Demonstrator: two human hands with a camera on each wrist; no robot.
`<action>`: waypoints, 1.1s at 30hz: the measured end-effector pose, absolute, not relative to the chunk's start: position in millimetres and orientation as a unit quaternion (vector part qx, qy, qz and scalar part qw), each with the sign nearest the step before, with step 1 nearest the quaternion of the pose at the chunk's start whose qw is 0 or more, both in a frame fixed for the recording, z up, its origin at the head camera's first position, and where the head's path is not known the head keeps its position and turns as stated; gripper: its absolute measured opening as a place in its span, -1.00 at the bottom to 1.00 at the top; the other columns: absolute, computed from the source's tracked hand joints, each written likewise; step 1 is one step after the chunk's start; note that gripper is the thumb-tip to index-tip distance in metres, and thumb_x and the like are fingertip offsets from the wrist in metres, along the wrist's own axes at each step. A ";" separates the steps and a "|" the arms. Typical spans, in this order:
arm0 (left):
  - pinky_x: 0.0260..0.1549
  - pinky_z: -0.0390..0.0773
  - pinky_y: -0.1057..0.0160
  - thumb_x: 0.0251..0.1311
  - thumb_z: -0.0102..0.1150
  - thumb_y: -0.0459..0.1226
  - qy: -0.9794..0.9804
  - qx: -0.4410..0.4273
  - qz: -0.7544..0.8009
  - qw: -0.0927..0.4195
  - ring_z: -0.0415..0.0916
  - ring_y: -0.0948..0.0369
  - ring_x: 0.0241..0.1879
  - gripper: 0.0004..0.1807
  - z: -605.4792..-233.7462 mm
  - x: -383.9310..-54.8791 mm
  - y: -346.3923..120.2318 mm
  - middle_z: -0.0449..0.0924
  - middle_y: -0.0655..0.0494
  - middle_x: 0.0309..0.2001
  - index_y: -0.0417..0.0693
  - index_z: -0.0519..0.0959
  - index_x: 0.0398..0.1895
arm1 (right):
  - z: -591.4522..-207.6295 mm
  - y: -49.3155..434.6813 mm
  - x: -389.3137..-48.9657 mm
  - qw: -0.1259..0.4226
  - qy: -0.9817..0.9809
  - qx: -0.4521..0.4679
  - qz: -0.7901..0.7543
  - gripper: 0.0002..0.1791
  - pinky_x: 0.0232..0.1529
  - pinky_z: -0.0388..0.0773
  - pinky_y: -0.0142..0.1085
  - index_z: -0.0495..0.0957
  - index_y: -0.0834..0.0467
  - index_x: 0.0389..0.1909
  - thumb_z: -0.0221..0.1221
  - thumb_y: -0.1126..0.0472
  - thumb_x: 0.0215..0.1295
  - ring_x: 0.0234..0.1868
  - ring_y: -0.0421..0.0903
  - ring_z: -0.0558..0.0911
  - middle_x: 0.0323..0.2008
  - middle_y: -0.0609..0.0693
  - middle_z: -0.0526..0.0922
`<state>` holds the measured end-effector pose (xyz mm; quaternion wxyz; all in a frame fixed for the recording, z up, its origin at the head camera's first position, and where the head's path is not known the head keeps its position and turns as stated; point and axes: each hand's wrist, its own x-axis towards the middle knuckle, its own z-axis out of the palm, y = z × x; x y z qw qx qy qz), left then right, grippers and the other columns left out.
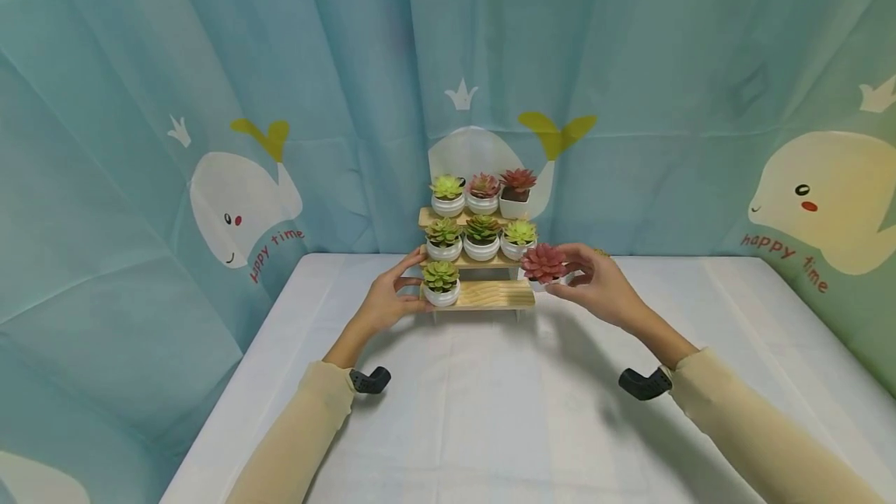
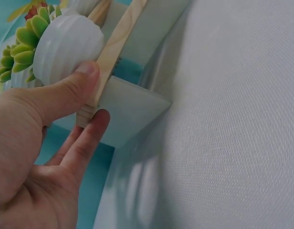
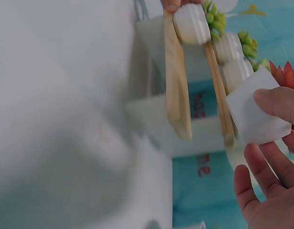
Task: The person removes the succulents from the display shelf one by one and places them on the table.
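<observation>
A three-tier wooden plant stand [image 1: 495, 295] with white side supports stands at the back of the table. My left hand [image 1: 386, 298] pinches the left end of its bottom board [image 2: 119, 45], thumb above and fingertips below, close beside a white ribbed pot [image 2: 68, 47] with a green succulent [image 1: 440, 276]. Off the stand's right end, my right hand [image 1: 598, 283] holds a red succulent [image 1: 544, 263] in a white square pot [image 3: 257, 109] between thumb and fingers. In the right wrist view this pot is tilted and overlaps the middle board [image 3: 222, 102].
Three potted succulents fill the top tier, the right one a red succulent [image 1: 518, 183] in a square pot. Three more, including a dark green one [image 1: 481, 229], sit on the middle tier. A blue whale-print curtain [image 1: 350, 99] hangs behind the white-covered table [image 1: 490, 411].
</observation>
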<state>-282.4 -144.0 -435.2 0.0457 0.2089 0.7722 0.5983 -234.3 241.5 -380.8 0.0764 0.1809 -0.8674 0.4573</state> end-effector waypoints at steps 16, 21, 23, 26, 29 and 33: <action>-0.02 0.71 0.10 -0.01 0.54 -0.53 0.775 0.196 0.598 0.056 0.42 -0.09 0.33 0.06 -434.0 -283.3 -143.0 0.02 0.30 0.63 0.07 0.25 0.59 | -370.8 318.1 -222.0 0.122 -0.886 0.116 0.432 -0.34 -0.12 0.55 -0.61 0.44 0.24 0.32 0.45 0.12 0.28 -0.09 -0.39 0.60 0.03 -0.03 0.64; 0.00 0.69 0.07 0.00 0.52 -0.57 0.778 0.186 0.596 0.063 0.37 -0.13 0.36 0.08 -432.4 -283.9 -142.8 -0.02 0.24 0.64 0.02 0.21 0.61 | -372.1 337.3 -220.2 0.117 -0.891 0.087 0.431 -0.29 -0.16 0.54 -0.61 0.40 0.25 0.37 0.44 0.08 0.30 -0.11 -0.46 0.58 0.01 -0.17 0.60; 0.02 0.68 0.06 0.00 0.51 -0.57 0.779 0.182 0.596 0.067 0.36 -0.13 0.37 0.08 -430.7 -283.3 -142.8 -0.03 0.23 0.64 0.00 0.21 0.61 | -373.7 343.7 -220.5 0.113 -0.893 0.078 0.428 -0.27 -0.16 0.54 -0.60 0.38 0.25 0.39 0.43 0.06 0.31 -0.11 -0.46 0.58 0.05 -0.07 0.62; 0.04 0.68 0.05 0.02 0.50 -0.57 0.778 0.181 0.597 0.071 0.35 -0.15 0.37 0.06 -422.4 -277.3 -141.5 -0.03 0.20 0.65 -0.04 0.21 0.61 | -377.1 352.3 -221.5 0.106 -0.901 0.058 0.417 -0.23 -0.18 0.53 -0.61 0.35 0.24 0.42 0.41 -0.01 0.32 -0.10 -0.50 0.54 0.16 0.11 0.58; 0.04 0.67 0.06 0.04 0.49 -0.56 0.777 0.185 0.597 0.072 0.35 -0.16 0.36 0.03 -412.7 -269.3 -139.7 -0.02 0.16 0.65 -0.08 0.21 0.60 | -381.8 360.8 -223.8 0.101 -0.905 0.042 0.411 -0.20 -0.19 0.51 -0.63 0.33 0.23 0.44 0.40 -0.04 0.33 -0.10 -0.54 0.49 0.22 0.20 0.54; 0.04 0.67 0.05 0.06 0.49 -0.55 0.777 0.188 0.597 0.066 0.36 -0.17 0.35 0.01 -406.7 -264.1 -138.7 0.00 0.13 0.64 -0.10 0.22 0.60 | -389.8 371.6 -228.8 0.098 -0.904 0.036 0.415 -0.22 -0.20 0.49 -0.63 0.34 0.25 0.43 0.40 -0.02 0.33 -0.10 -0.56 0.48 0.22 0.18 0.52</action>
